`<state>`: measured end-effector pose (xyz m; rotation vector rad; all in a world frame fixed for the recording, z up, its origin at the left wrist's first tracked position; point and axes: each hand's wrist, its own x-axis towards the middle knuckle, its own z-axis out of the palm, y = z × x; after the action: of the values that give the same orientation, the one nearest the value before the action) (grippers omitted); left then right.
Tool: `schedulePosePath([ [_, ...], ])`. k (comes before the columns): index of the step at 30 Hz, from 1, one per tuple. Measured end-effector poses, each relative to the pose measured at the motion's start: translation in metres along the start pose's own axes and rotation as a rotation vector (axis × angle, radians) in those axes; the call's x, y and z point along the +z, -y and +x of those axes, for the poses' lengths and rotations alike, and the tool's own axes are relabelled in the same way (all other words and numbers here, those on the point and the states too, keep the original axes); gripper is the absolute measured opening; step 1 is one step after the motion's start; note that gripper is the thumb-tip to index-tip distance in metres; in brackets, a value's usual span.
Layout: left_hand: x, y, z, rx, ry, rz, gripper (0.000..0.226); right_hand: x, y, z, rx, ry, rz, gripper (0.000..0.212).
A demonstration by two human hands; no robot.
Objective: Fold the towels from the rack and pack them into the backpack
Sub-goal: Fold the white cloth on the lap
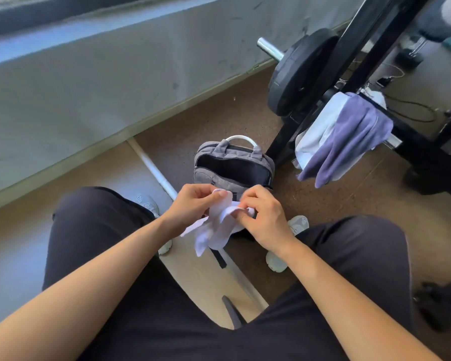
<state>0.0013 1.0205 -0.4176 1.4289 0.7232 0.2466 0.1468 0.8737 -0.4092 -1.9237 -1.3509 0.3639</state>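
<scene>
Over the brown floor, between the knees, a small white towel is pinched by the curled fingers of the left hand and the right hand, its lower end hanging loose. Just beyond it, a grey backpack is stood open on the floor. A purple towel and a pale towel are draped together over the black rack, to the right of the backpack.

A white towel hangs crumpled, pinched between the left grip and right grip, with a grey backpack standing unzipped just beyond them and a purple towel and pale towel draped over the black rack farther right.
</scene>
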Motion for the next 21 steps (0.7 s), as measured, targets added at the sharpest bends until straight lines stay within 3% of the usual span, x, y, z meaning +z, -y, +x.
schedulePosePath([
  [5, 0.001, -0.003, -0.003, 0.022, 0.151, -0.015, 0.028, 0.001, 0.006, -0.003, 0.117, 0.106, 0.199, 0.010],
  [9, 0.002, -0.001, -0.002, 0.010, 0.199, 0.027, 0.032, 0.002, 0.005, -0.002, 0.162, 0.048, 0.255, 0.015],
  [17, 0.004, -0.002, -0.003, 0.083, 0.197, 0.074, 0.032, 0.010, 0.001, 0.000, 0.206, -0.076, 0.147, 0.027],
  [21, 0.002, -0.001, -0.002, 0.176, 0.213, 0.234, 0.021, 0.008, -0.001, 0.004, 0.204, -0.092, 0.133, 0.019],
])
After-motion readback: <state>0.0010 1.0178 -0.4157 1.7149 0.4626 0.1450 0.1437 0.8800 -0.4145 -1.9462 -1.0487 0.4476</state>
